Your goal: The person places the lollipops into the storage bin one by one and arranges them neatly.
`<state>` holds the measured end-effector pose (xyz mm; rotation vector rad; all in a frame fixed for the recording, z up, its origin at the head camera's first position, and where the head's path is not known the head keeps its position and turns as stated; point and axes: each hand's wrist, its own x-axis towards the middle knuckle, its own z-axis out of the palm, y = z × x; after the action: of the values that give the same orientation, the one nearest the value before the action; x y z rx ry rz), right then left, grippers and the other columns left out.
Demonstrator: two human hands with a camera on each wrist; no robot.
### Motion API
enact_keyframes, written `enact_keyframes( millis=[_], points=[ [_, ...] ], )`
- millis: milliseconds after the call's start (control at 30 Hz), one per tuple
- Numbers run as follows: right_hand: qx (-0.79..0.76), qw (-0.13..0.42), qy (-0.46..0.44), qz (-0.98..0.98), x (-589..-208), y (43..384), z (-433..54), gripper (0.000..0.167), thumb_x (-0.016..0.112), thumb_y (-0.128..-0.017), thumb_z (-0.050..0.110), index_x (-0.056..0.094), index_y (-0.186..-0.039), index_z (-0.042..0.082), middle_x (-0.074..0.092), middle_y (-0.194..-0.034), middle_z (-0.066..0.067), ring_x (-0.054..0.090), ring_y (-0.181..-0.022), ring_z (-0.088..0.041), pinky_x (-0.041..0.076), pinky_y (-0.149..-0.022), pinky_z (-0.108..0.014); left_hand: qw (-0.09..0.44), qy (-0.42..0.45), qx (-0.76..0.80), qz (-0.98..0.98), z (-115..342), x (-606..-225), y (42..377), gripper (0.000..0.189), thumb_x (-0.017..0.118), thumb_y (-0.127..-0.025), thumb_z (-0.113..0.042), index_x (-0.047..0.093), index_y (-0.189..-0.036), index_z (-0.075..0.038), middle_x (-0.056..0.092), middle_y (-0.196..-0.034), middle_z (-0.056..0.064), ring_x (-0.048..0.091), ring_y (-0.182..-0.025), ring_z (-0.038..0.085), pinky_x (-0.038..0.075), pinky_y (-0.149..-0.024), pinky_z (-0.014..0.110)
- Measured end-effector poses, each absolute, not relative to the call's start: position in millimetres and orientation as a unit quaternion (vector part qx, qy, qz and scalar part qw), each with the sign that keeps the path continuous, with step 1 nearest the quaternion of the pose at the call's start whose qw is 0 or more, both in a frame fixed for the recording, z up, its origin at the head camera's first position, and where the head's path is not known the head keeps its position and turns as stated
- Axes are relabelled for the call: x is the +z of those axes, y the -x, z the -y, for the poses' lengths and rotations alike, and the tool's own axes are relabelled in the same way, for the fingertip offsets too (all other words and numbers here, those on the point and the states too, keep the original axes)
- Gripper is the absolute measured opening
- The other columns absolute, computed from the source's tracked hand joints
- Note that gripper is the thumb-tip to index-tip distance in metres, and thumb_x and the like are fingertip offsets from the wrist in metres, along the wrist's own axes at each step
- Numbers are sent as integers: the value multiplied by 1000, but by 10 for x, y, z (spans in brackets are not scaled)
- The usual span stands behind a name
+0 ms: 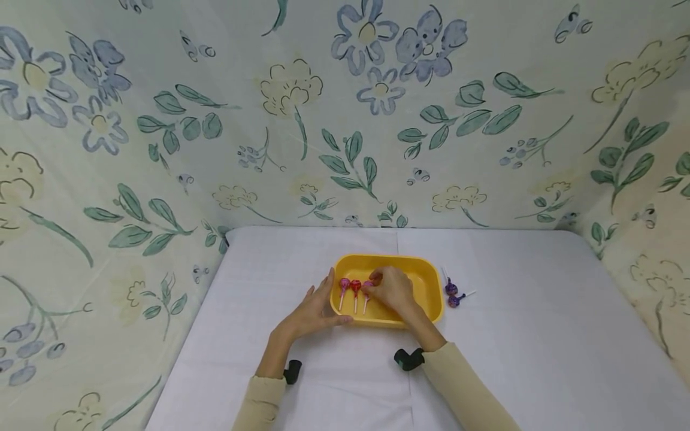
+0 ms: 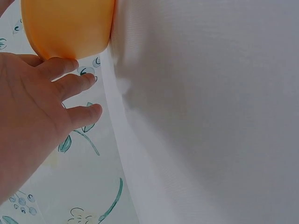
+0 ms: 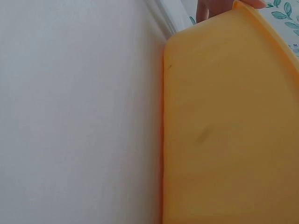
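A yellow tray (image 1: 426, 281) sits on the white-covered table. Inside its left part, a pink lollipop (image 1: 344, 283) and a red lollipop (image 1: 356, 286) lie side by side, sticks toward the person. My right hand (image 1: 392, 290) reaches into the tray and pinches another pink lollipop (image 1: 366, 299) beside the red one, its fingers partly covering the head. At the tray's left end my left hand (image 1: 309, 311) rests against the wall, thumb along the front edge. The left wrist view shows the fingers of that hand (image 2: 32, 93) spread and fairly straight against the tray's outside.
Two purple-wrapped lollipops (image 1: 451, 289) (image 1: 455, 300) lie close together on the table, just right of the tray. A floral curtain (image 1: 345, 120) hangs behind the table and along its sides. White cloth (image 1: 539, 329) covers the table.
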<state>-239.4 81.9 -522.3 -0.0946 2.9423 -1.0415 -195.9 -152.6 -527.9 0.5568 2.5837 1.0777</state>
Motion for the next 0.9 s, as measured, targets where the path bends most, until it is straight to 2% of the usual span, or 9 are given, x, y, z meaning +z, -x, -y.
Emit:
enact_keyframes(
  millis=[200, 467, 700, 900],
  points=[
    [-332, 13, 29, -943, -5209, 2392, -814, 31, 89, -83, 30, 79, -100, 6, 74, -85, -4, 59, -74, -17, 50, -68, -27, 143, -195, 371, -897, 1523, -5272, 1963, 122, 72, -88, -66, -7, -166, -16, 2, -175, 1, 6, -164, 25, -4, -133, 57],
    [-324, 28, 31, -945, -5191, 2370, -824, 36, 90, -82, 30, 79, -106, 5, 77, -92, -6, 61, -77, -17, 54, -73, -30, 146, -194, 368, -898, 1515, -5254, 1969, 122, 72, -88, -65, -7, -166, -16, 3, -175, 0, 7, -164, 25, -4, -132, 58],
    [-319, 31, 56, -946, -5199, 2372, -840, 30, 88, -83, 21, 79, -107, 5, 78, -96, -7, 63, -78, -18, 59, -77, -34, 145, -194, 371, -896, 1519, -5237, 1956, 121, 73, -88, -64, -6, -167, -16, 3, -175, 3, 8, -164, 24, -4, -133, 57],
    [-325, 31, 58, -943, -5212, 2376, -831, 29, 87, -85, 20, 79, -108, 4, 77, -94, -7, 62, -79, -18, 58, -76, -32, 143, -196, 375, -895, 1521, -5250, 1960, 120, 73, -88, -64, -5, -167, -17, 4, -175, 4, 9, -164, 25, -3, -132, 58]
  ],
)
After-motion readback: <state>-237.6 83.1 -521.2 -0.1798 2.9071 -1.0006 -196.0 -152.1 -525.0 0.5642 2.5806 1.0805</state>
